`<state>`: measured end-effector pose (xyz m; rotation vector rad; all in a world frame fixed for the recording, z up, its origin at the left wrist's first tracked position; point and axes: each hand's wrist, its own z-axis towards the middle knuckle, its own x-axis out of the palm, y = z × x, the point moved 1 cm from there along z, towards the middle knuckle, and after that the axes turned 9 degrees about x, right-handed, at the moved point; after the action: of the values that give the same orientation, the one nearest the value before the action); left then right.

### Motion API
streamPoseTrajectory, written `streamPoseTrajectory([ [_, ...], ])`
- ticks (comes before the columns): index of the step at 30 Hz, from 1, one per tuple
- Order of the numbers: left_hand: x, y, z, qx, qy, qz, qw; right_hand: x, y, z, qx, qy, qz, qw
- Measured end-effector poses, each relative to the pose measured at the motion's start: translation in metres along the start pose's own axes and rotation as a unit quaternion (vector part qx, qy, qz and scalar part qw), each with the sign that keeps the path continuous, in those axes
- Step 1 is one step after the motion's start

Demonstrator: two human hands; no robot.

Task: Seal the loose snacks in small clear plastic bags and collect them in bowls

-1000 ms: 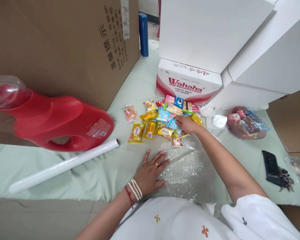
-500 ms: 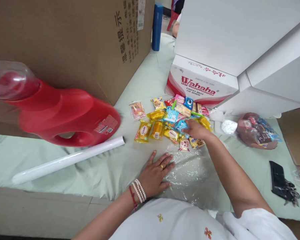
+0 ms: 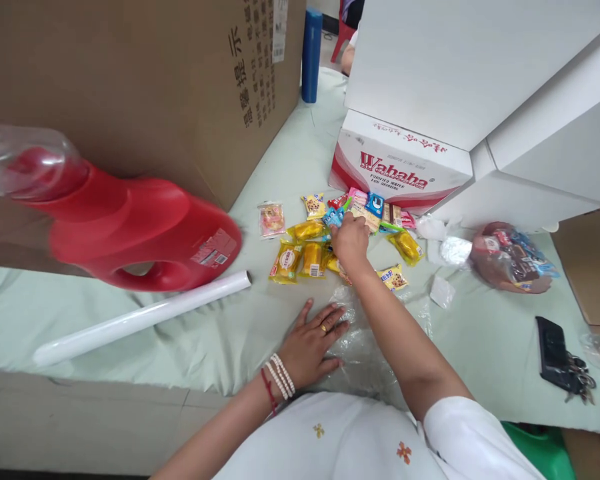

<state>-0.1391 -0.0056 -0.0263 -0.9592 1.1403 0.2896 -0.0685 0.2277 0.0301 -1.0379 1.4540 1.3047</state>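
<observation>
My left hand lies flat with fingers spread, its fingertips at the edge of a clear plastic sheet or bag. My right hand reaches into a pile of wrapped snacks, fingers bent together on a blue snack packet; part of that packet is hidden by the hand. Yellow-wrapped snacks lie left of it, another yellow packet to its right. A pink-toned clear packet sits apart at the left. Below the right wrist is a cookie packet.
A red detergent-style jug and a white roll lie at the left by a large brown carton. Behind the snacks stands a Wahaha box. At right are a bag of snacks and a black case with keys.
My right hand has moved left and farther into the pile, and the blue packet has shifted up and left with it. My left hand stays in place.
</observation>
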Motion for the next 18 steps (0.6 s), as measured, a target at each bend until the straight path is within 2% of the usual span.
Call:
streamPoseTrajectory([
  [4, 0.002, 0.001, 0.0, -0.003, -0.009, -0.008, 1.0, 0.001, -0.004, -0.006, -0.007, -0.008, -0.003, 1.0],
  [10, 0.002, 0.001, 0.0, 0.001, -0.013, -0.002, 1.0, -0.004, -0.01, -0.02, -0.151, -0.01, -0.027, 0.988],
  [12, 0.002, 0.001, -0.001, 0.001, -0.016, -0.002, 1.0, -0.02, -0.03, -0.02, -0.165, -0.007, -0.022, 0.986],
  [15, 0.002, 0.002, -0.001, -0.001, -0.019, -0.009, 1.0, -0.057, -0.076, -0.009, -0.178, -0.007, -0.025, 0.984],
  [18, 0.002, 0.002, -0.002, 0.001, -0.021, -0.011, 1.0, -0.089, -0.12, 0.006, -0.207, 0.014, -0.085, 0.975],
])
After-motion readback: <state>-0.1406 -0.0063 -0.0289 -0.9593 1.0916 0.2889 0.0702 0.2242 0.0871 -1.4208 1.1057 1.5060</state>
